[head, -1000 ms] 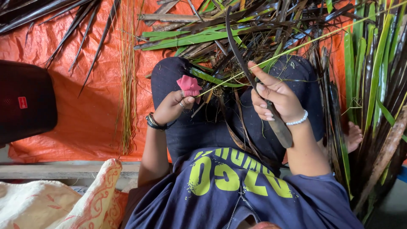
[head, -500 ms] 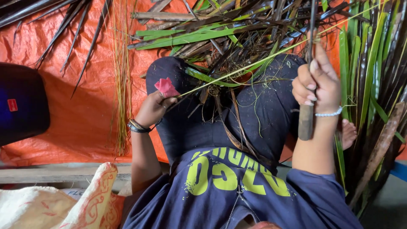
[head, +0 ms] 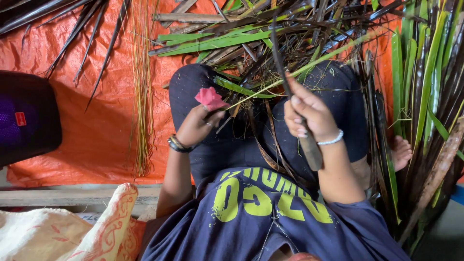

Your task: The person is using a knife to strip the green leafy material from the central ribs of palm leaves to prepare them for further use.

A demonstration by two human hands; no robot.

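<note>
- Left hand over the left knee, fingers curled tight round a pink cloth and the near end of a thin green midrib, pinched between them.
- Midrib stretched up and right across the lap, over the dark leaf pile.
- Right hand above the right thigh, fingers wrapped shut on a knife; wooden handle poking out below the fist, dark curved blade running up past the midrib.
- White bead bracelet on the right wrist, dark watch on the left.
- Green fronds stacked along the right, bare foot tucked beside them.
- Orange tarp underneath, bundle of pale sticks lying on it to the left.
- Dark bag at far left, patterned sack bottom left.
</note>
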